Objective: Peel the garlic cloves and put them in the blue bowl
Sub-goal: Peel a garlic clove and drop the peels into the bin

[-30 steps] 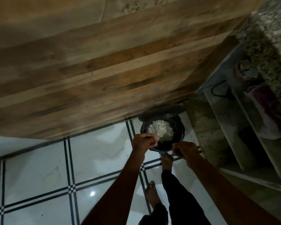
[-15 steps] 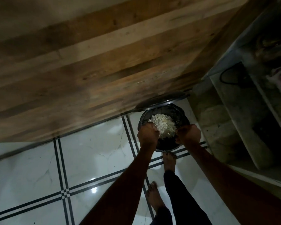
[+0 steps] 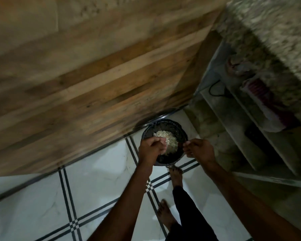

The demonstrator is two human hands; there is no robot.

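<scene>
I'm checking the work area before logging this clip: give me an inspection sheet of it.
Surface: white tiled floor with dark double lines.
Job's things: dark bin on the floor holding pale peelings; no blue bowl seen.
Clutter: nothing seen on the floor.
Grippers: left hand closed over the bin; right hand pinched at its rim.
Cables: black cable on the shelf.
Surroundings: wooden panel, shelves, speckled counter.

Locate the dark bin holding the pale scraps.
Head view, centre-right: the dark bin stands on the tiled floor, against the wooden panel, under both hands.
</scene>
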